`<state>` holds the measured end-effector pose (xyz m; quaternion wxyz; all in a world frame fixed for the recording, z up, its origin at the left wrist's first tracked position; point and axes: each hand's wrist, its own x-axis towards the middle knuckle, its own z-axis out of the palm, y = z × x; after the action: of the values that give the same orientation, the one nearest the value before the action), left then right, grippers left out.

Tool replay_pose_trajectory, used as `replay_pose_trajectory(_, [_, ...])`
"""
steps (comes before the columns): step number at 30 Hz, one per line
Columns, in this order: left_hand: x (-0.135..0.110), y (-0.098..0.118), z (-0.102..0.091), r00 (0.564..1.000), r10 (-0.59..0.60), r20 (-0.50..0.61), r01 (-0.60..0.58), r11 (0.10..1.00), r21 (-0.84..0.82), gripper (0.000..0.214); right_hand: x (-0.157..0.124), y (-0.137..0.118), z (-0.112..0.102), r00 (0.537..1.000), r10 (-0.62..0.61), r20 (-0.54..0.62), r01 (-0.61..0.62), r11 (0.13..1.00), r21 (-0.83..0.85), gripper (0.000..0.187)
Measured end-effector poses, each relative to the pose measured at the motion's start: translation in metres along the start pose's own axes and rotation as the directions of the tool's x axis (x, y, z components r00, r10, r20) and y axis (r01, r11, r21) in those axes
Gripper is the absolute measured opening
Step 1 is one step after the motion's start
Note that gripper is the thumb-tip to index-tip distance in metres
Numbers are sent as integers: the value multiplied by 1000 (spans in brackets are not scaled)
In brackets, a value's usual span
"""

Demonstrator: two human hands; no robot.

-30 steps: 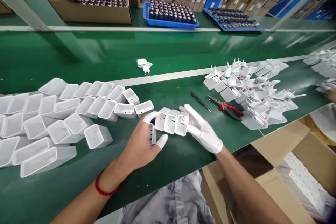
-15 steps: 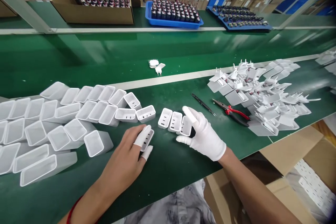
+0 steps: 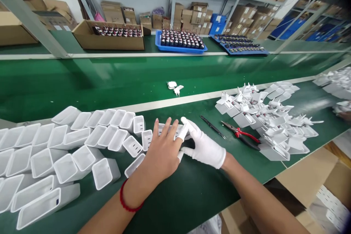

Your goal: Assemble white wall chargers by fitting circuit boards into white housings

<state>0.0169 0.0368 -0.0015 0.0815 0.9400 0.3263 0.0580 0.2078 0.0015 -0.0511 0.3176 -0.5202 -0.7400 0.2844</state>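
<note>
White open-topped plastic cases with dark slots in their floors stand at mid-table, partly hidden under my hands. My bare left hand, with white covers on its index finger and thumb, spreads its fingers over a short row of these cases. At the row's right end, my white-gloved right hand curls thumb and index finger around a case. Fingertips of both hands meet there and hide much of it. Beside my left wrist, another slotted case is partly covered, with a slotted case further left.
Many white cases stand on the left. Tweezers and red-handled pliers lie right of my hands, before cases with plug parts. Behind, a shelf holds a cardboard box and a blue tray.
My left hand has let go of a slotted case and moved right, over the row beside my right hand. My right hand has shifted slightly left. The view has tilted up.
</note>
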Motion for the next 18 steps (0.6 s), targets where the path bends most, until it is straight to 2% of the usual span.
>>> replay_pose_trajectory(2, [9,-5,1,999,-33,13,34,999,-19,22,4,8,-18,999,44,-31,-45,999,-6,89])
replay_pose_trajectory(5, [14,-10,2,999,-39,13,39,999,-17,24,18,21,-37,972,135,-192,-166,973,-158,64])
replay_pose_trajectory(7, [15,-11,4,1000,-26,2,26,1000,-14,25,31,27,-35,950,165,-266,-237,934,-268,52])
replay_pose_trajectory(11, [19,-14,9,999,-31,-36,32,999,25,32,60,28,-13,943,186,-277,-299,836,-460,32])
replay_pose_trajectory(14, [21,-17,14,998,-21,-59,22,1000,14,35,89,24,-8,943,168,-287,-312,743,-592,34])
replay_pose_trajectory(18, [20,-19,20,997,-24,-73,24,1000,-5,36,149,19,-30,953,133,-274,-292,653,-699,53])
